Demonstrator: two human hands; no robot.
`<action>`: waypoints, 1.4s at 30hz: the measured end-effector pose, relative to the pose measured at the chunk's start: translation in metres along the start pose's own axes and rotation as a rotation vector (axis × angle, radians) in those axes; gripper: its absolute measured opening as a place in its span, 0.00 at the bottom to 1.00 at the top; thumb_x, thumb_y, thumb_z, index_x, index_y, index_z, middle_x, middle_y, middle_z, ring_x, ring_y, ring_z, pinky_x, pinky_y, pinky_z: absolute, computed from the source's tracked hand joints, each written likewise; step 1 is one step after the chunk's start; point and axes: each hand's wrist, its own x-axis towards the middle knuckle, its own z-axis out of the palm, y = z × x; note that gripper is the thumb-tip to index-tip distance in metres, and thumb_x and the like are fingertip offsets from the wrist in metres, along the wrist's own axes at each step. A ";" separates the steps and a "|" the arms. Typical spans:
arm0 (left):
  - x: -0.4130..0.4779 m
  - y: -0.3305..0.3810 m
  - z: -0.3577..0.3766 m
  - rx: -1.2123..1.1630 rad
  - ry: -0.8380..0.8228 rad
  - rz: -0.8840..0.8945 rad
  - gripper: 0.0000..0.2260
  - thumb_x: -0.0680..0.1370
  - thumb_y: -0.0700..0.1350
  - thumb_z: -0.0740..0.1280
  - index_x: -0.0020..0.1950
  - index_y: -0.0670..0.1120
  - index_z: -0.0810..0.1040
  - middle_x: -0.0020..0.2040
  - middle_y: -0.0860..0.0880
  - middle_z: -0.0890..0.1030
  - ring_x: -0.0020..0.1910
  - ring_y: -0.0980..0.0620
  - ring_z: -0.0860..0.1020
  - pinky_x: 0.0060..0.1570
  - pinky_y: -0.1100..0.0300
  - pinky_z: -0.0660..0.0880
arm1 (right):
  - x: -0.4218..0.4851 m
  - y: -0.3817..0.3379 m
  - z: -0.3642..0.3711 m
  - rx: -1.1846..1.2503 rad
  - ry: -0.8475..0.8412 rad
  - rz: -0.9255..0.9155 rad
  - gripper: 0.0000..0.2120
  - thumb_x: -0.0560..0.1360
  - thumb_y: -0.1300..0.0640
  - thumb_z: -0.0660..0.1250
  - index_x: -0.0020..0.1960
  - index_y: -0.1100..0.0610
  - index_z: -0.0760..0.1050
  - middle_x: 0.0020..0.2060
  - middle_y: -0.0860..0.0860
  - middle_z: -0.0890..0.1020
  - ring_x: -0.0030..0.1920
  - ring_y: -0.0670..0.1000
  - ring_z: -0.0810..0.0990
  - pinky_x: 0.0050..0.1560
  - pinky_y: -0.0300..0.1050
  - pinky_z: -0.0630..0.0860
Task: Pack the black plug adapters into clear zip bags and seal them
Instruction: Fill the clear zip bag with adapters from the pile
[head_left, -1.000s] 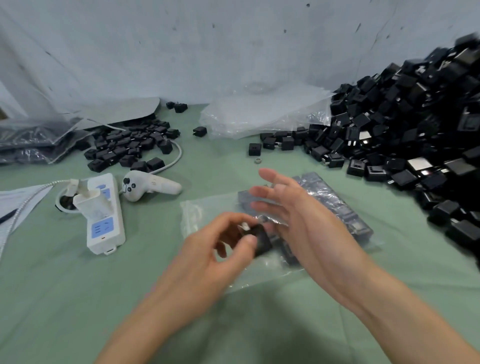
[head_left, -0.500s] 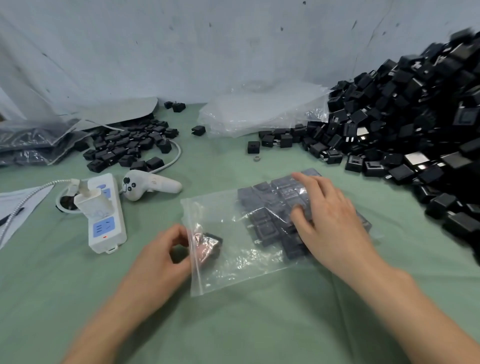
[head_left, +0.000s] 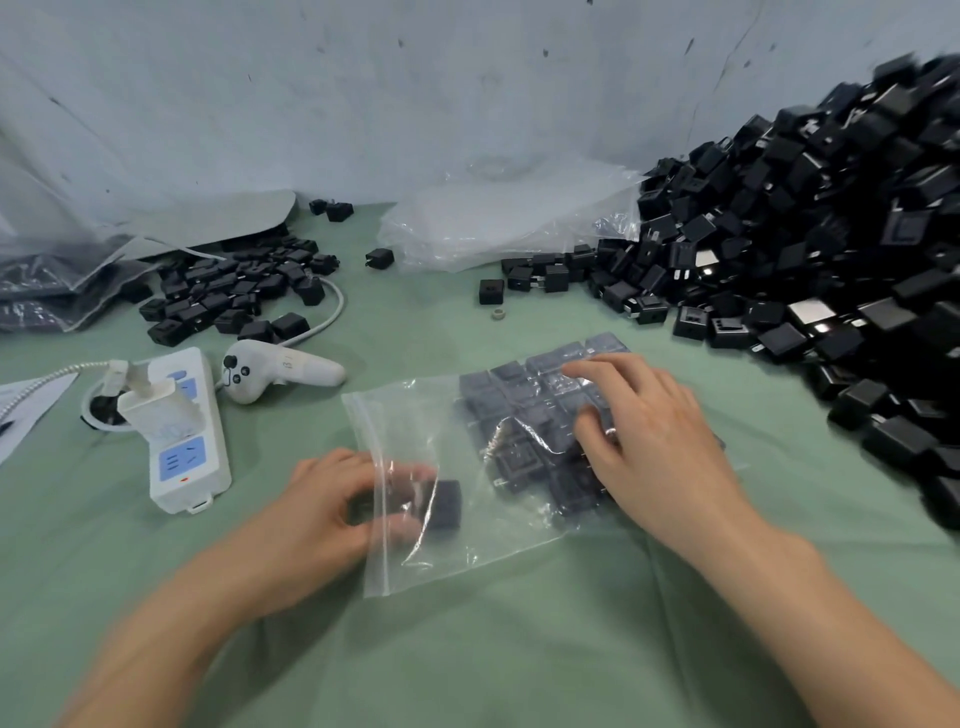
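Note:
A clear zip bag (head_left: 457, 530) lies flat on the green cloth in front of me, its open mouth toward the left. Several black plug adapters (head_left: 524, 415) sit in rows inside its right half. My left hand (head_left: 322, 509) reaches into the mouth, fingers curled round one black adapter (head_left: 444, 501) just inside the bag. My right hand (head_left: 649, 441) lies on top of the bag, its fingers pressing down on the packed adapters.
A big heap of loose black adapters (head_left: 810, 249) fills the right side. A smaller pile (head_left: 234, 291) lies at the back left. A white power strip (head_left: 176, 431), a white controller (head_left: 280, 371) and a stack of empty clear bags (head_left: 498, 223) sit behind.
My left hand has pushed the adapter from the bag's mouth further inside. My right hand came down from mid-air onto the packed adapters and stays pressed there.

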 end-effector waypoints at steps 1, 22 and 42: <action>0.002 0.001 -0.002 0.006 -0.032 -0.011 0.15 0.72 0.59 0.71 0.53 0.77 0.76 0.55 0.66 0.76 0.62 0.66 0.67 0.65 0.68 0.62 | 0.000 0.000 0.000 0.002 0.003 -0.005 0.19 0.80 0.55 0.59 0.70 0.49 0.71 0.65 0.47 0.74 0.61 0.53 0.73 0.66 0.52 0.66; 0.016 0.004 0.010 -0.096 -0.126 0.033 0.16 0.70 0.64 0.73 0.57 0.74 0.77 0.66 0.69 0.70 0.74 0.65 0.61 0.77 0.53 0.58 | 0.000 0.004 0.005 -0.044 -0.176 -0.209 0.16 0.83 0.51 0.57 0.67 0.43 0.75 0.68 0.44 0.73 0.68 0.50 0.68 0.74 0.47 0.57; 0.032 0.018 0.025 -0.067 -0.096 0.075 0.14 0.67 0.63 0.76 0.41 0.55 0.80 0.45 0.63 0.78 0.45 0.60 0.78 0.42 0.70 0.73 | 0.000 0.008 0.008 -0.040 -0.166 -0.211 0.16 0.82 0.51 0.57 0.66 0.44 0.76 0.66 0.44 0.75 0.67 0.50 0.69 0.74 0.46 0.58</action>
